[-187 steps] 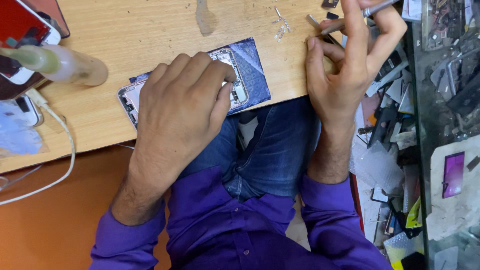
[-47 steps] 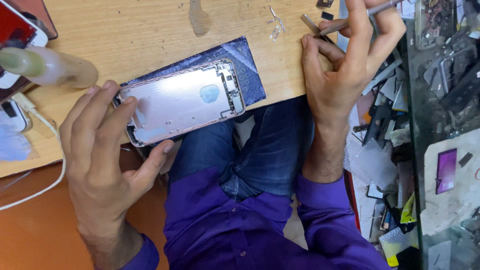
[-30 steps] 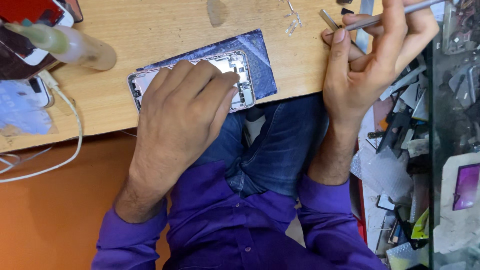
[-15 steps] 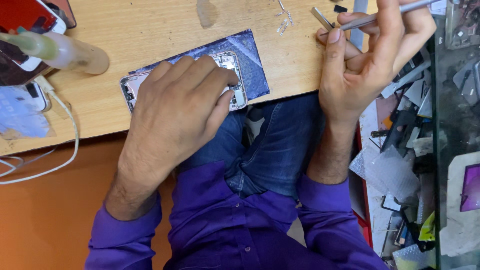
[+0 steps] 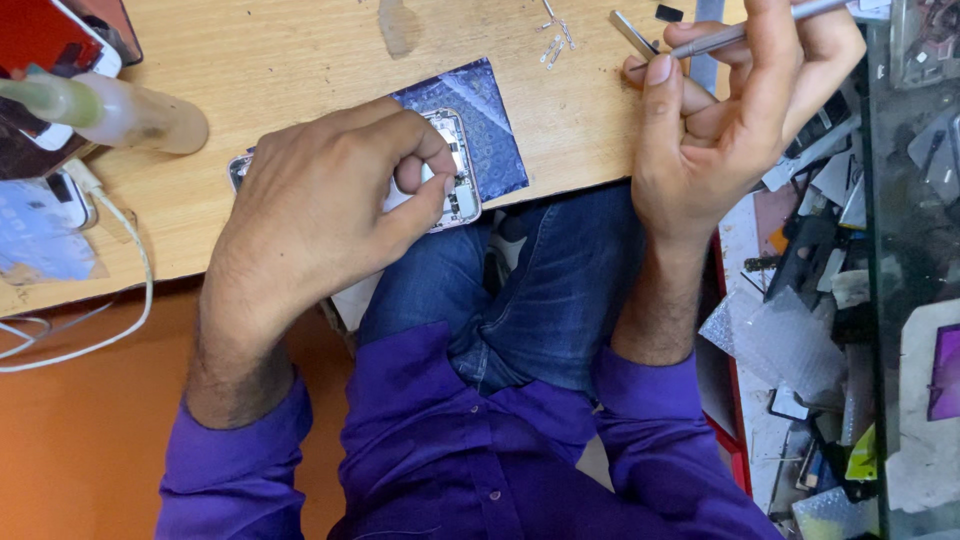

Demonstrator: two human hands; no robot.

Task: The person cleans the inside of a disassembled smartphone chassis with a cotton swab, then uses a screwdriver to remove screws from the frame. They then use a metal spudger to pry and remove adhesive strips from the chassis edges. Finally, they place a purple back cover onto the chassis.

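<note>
**Fingers curl in over the opened phone**

The left hand (image 5: pixel 330 215) lies over the silver, open-backed phone housing (image 5: pixel 455 185), which rests near the front edge of the pale wooden table (image 5: pixel 290 60), half on a blue patterned square mat (image 5: pixel 480 110). Half a second back that hand lay flat and spread across the housing; now the thumb and forefinger have drawn together into a pinch over its inner parts, the other fingers folded loosely behind. Whether anything sits between the two fingertips I cannot tell (they hide the spot themselves). More of the housing's right end shows than before.

The right hand (image 5: pixel 725 125) is up off to the side, past the table's edge, gripping a thin grey metal rod-like tool (image 5: pixel 740 33) between thumb and bent fingers, the forefinger standing straight. It has hardly moved since the earlier frame, sitting only a touch lower in view.

A clear plastic bottle with a greenish nozzle (image 5: pixel 120 110) lies on its side at the table's left, beside a red-screened phone (image 5: pixel 50 35) and a white cable (image 5: pixel 120 290). A few small metal bits (image 5: pixel 553 35) are scattered at the far edge, well apart from the housing.
</note>
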